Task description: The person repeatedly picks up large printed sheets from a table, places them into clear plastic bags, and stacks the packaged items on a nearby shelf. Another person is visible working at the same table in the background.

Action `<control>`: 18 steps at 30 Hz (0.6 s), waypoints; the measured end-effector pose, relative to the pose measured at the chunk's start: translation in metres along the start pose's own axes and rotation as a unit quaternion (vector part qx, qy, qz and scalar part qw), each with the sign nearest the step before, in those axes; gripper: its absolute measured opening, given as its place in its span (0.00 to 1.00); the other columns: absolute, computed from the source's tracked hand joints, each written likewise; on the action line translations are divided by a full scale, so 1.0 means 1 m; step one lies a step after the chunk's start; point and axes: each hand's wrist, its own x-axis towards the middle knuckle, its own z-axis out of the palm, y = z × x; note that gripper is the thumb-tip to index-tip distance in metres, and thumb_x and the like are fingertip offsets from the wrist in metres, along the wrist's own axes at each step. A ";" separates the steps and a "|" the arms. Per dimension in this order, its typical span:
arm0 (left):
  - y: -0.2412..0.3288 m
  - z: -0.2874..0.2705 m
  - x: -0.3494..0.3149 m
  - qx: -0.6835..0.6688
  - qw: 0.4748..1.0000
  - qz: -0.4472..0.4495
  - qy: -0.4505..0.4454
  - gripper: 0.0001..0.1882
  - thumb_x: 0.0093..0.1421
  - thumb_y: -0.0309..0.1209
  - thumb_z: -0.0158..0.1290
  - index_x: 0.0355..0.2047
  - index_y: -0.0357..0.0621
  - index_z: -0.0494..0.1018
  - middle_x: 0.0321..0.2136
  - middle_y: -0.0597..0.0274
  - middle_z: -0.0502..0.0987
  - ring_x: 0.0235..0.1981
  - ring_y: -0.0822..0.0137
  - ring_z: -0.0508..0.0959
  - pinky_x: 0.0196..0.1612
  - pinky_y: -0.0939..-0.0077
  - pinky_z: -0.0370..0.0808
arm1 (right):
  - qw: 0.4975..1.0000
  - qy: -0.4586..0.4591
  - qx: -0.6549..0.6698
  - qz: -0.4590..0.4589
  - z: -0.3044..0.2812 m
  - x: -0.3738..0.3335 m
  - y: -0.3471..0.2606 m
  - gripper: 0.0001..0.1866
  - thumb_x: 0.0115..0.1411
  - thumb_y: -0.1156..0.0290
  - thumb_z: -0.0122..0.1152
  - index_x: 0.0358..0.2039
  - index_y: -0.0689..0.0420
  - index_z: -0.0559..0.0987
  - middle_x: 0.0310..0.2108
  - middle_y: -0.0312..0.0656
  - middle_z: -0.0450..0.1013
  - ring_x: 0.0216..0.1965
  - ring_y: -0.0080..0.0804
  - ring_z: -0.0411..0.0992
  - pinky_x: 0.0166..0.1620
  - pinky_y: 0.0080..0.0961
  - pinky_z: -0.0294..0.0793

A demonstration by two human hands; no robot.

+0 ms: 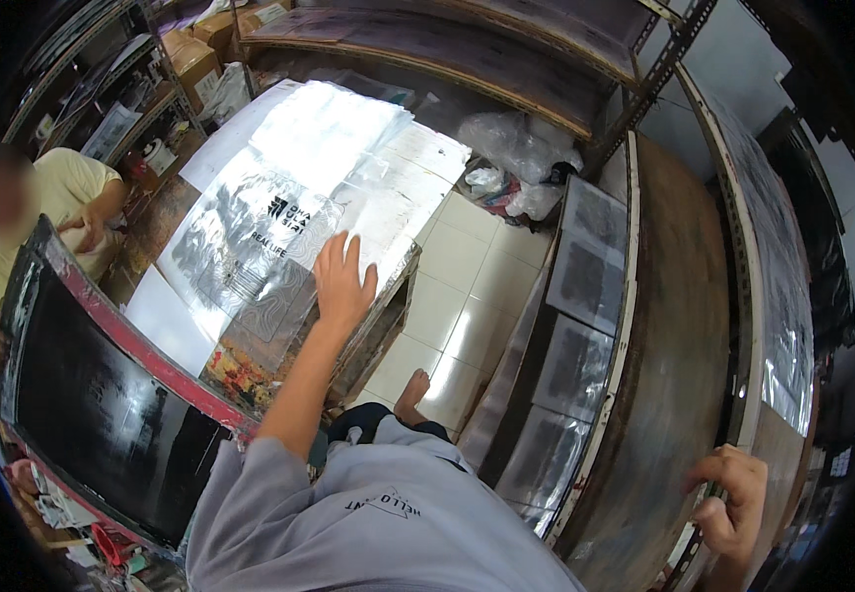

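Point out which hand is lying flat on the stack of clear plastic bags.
The left hand, spread palm-down on the plastic bags. The right hand instead curls around the metal shelf frame's edge.

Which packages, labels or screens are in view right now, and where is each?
Clear plastic packaging sheets: stacked on the table, silvery with dark print, under the left hand.
Cardboard boxes: brown, on the upper-left shelf.
Clear crumpled bags: on the floor below the far shelf.
No screens visible.

White tiled floor (457, 296), wooden shelves (506, 49)
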 end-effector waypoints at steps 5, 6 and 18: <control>-0.016 0.031 0.087 0.153 0.988 0.030 0.002 0.37 0.51 0.36 0.60 0.59 0.35 0.61 0.61 0.37 0.59 0.65 0.41 0.54 0.65 0.39 0.47 | 0.999 -0.020 0.005 0.029 0.013 0.005 0.021 0.28 0.58 0.45 0.58 0.27 0.63 0.78 0.19 0.41 0.73 0.20 0.32 0.73 0.25 0.25 0.68; -0.017 0.036 0.101 0.181 0.983 0.027 -0.002 0.38 0.51 0.37 0.61 0.60 0.35 0.61 0.61 0.37 0.59 0.66 0.42 0.52 0.66 0.37 0.45 | 0.998 -0.031 0.031 0.048 0.014 0.007 0.019 0.27 0.56 0.47 0.61 0.28 0.64 0.78 0.20 0.42 0.74 0.22 0.34 0.75 0.27 0.26 0.70; 0.009 0.033 0.121 0.135 0.985 0.095 0.046 0.17 0.63 0.30 0.45 0.48 0.35 0.74 0.54 0.50 0.72 0.62 0.49 0.62 0.65 0.35 0.45 | 0.993 -0.092 0.064 0.039 0.019 0.011 0.030 0.17 0.52 0.61 0.68 0.33 0.64 0.80 0.25 0.44 0.76 0.27 0.38 0.77 0.34 0.31 0.74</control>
